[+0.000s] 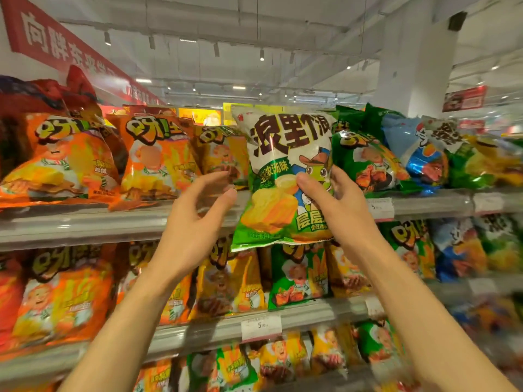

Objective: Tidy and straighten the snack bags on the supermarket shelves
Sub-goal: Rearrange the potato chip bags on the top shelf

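Head view: your right hand (334,199) fingers pinch the glossy white-green foil snack bag (285,176); left hand (195,222) released. Light, slippery, crushable; grasp edges.

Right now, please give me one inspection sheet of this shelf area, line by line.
Surface: top shelf edge grey, price tag attached.
Job's things: white-green bag held upright in front of the top shelf; orange bags leaning on the left; green bags on the right.
Clutter: blue bag among the green ones.
Hands: right hand grips the white-green bag; left hand open beside it.
Cables: nothing seen.
Surroundings: red banner, white pillar.
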Tool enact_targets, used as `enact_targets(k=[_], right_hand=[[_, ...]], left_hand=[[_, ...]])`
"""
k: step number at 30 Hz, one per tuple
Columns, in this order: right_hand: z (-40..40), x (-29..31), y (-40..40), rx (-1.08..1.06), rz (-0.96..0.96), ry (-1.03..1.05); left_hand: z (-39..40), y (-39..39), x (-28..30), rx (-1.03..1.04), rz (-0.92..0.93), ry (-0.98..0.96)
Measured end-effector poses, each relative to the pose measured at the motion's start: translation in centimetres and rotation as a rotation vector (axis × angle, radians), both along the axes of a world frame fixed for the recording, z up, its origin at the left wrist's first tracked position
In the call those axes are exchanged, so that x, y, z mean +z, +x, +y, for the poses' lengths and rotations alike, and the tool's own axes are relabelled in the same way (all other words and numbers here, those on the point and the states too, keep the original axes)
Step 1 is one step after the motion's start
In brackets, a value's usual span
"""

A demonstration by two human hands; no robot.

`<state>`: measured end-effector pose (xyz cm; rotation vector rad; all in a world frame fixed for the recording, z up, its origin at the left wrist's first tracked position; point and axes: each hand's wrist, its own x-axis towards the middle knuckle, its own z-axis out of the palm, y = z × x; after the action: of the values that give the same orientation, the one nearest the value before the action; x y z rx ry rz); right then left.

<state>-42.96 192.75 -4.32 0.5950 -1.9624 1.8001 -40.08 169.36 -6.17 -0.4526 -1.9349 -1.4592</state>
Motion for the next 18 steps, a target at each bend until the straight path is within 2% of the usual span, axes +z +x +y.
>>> enact_targets(k=[5, 10, 16, 18], right_hand=[[4.3, -4.3, 2.9, -0.116, -0.034, -0.009], [8.8, -9.5, 5.2, -0.235, -0.092, -0.086], [14.6, -13.3, 6.7, -0.341, -0.196, -0.118], [16.7, -13.6, 6.7, -0.309, -0.231, -0.136]], left_hand=[[2.5, 1.2, -5.5, -0.067, -0.092, 0.118], [5.1, 2.8, -9.9, -0.041, -0.156, 0.180], [10.5, 4.3, -12.6, -0.016, -0.198, 0.231], [13.0, 4.4, -12.8, -0.003, -0.187, 0.239]])
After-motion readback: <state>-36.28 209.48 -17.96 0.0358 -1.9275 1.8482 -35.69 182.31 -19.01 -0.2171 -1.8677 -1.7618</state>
